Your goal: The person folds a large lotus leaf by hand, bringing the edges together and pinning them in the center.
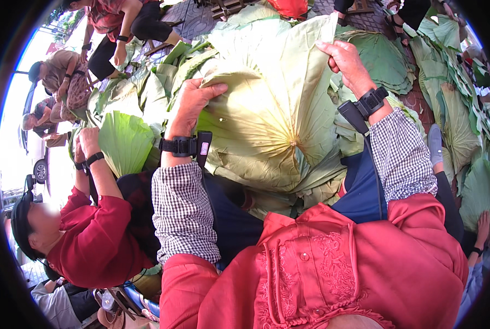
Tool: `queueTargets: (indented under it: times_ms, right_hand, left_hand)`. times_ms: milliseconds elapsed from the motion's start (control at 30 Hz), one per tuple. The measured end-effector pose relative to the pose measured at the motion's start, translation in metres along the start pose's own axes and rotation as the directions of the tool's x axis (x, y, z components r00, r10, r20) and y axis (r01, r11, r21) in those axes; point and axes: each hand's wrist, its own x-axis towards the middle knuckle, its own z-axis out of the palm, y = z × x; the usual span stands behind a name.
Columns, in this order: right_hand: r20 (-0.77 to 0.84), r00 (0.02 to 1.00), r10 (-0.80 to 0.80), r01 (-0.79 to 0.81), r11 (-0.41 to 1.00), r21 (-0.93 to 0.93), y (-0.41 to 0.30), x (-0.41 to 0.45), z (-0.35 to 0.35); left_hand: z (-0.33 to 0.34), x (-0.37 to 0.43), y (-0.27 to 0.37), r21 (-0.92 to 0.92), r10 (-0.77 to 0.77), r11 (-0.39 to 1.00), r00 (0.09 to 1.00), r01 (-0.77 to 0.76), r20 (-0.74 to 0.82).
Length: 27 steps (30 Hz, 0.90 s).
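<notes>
A large, pale green lotus leaf (269, 107) is spread between my two hands, its veins meeting at a brownish centre low on the leaf. My left hand (195, 100) pinches its curled left edge between thumb and fingers. At the upper right, my right hand (345, 61) grips the leaf's rim with thumb and forefinger. Below and around it lie more lotus leaves, partly hidden by the held one. Both wrists carry black straps with small devices, and checked sleeve covers reach up my forearms.
Close at my left sits a person in a red top (97, 230), near a bright green leaf (123, 142). Stacked darker leaves (380, 61) lie at the upper right, with more leaves (454, 111) along the right. Other people sit at the upper left and far right.
</notes>
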Motion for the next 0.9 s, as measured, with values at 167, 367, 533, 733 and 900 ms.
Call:
queueTargets:
  times_ms: [167, 367, 533, 733, 900]
  right_hand:
    - [-0.002, 1.0, 0.007, -0.006, 1.0, 0.019, 0.003, 0.0028, 0.0002]
    - [-0.011, 1.0, 0.009, -0.009, 1.0, 0.026, 0.0017, 0.0007, 0.0014]
    - [-0.004, 1.0, 0.001, 0.0, 0.999, 0.051, 0.0006, -0.0006, 0.0006]
    - [-0.019, 1.0, 0.01, -0.01, 0.999, 0.049, 0.0017, -0.0005, 0.0005]
    - [-0.014, 1.0, 0.025, -0.024, 0.999, 0.048, 0.0037, 0.0018, -0.0007]
  left_hand:
    - [0.001, 0.0, 0.0006, -0.012, -0.011, 1.0, 1.0, 0.011, -0.017]
    - [0.0008, -0.0001, -0.0011, -0.022, 0.021, 1.0, 1.0, -0.022, -0.018]
    - [0.0001, 0.0, -0.0019, -0.024, 0.005, 1.0, 1.0, -0.005, -0.018]
    - [0.0018, -0.0015, 0.0011, -0.027, 0.001, 1.0, 1.0, -0.001, -0.022]
    - [0.0017, -0.0015, 0.0009, -0.014, 0.024, 1.0, 0.999, -0.024, -0.033]
